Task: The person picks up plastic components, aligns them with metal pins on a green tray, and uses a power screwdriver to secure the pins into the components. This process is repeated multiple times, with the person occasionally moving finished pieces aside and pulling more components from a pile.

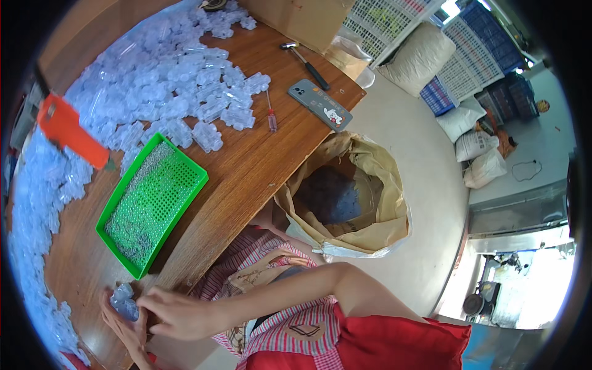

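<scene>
Near the table's front left edge, my left hand [126, 328] is closed around a clear, bluish plastic piece [124, 302] that looks moulded, with rounded lobes. My right hand [179, 316] comes in from the right with thumb and fingers pinched together, right beside that piece. What sits between the right fingertips is too small to make out. Just beyond both hands lies a green perforated basket [198, 179], holding a spread of many small silvery metal parts [131, 231]. An orange-red power tool [71, 132] with a pointed tip hangs over the table to the left of the basket.
A large heap of clear plastic pieces [154, 80] covers the table's far and left sides. A red-handled screwdriver [272, 118], a phone [319, 105] and a hammer [306, 66] lie far right. An opened paper sack [388, 203] stands on the floor against the table edge.
</scene>
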Demonstrator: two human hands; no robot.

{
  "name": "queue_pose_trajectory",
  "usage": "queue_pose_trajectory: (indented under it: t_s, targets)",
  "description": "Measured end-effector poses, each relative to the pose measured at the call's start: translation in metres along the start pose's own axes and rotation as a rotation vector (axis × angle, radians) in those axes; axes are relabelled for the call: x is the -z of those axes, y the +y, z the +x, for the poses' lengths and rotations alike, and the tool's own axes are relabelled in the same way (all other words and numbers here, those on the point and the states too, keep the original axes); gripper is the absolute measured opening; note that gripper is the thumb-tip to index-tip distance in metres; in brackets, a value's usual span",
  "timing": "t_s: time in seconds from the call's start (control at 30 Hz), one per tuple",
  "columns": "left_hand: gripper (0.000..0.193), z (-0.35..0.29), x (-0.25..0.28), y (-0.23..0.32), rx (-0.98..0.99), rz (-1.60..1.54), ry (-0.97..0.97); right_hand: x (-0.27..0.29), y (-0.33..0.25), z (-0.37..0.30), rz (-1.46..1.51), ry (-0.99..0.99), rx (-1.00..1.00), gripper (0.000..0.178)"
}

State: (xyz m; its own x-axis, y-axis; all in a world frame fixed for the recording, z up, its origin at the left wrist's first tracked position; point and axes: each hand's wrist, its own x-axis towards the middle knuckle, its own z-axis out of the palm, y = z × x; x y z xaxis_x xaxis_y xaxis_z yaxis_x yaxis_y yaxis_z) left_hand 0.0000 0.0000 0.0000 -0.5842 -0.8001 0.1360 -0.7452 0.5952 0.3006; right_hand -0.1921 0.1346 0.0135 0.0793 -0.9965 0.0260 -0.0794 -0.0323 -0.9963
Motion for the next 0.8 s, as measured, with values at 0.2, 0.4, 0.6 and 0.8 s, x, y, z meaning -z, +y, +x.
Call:
queue_pose_trajectory:
  t_s: [0.2, 0.4, 0.6, 0.8]
  targets:
    - [0.066, -0.018, -0.042, 0.012, 0.047, -0.401, 0.289, -0.043, 0.02, 0.046, 0.357, 0.065, -0.256, 0.085]
    - [0.065, -0.018, -0.041, 0.079, 0.015, -0.67, 0.23, -0.056, -0.003, 0.046, 0.599, 0.125, 0.051, 0.075]
    - [0.063, -0.023, -0.045, 0.108, 0.022, -0.905, 0.26, -0.054, 0.005, 0.055, 0.238, 0.332, 0.01, 0.061]
    - [0.061, -0.014, -0.041, 0.125, -0.017, -1.102, 0.342, -0.078, 0.02, 0.08, 0.326, 0.318, -0.04, 0.058]
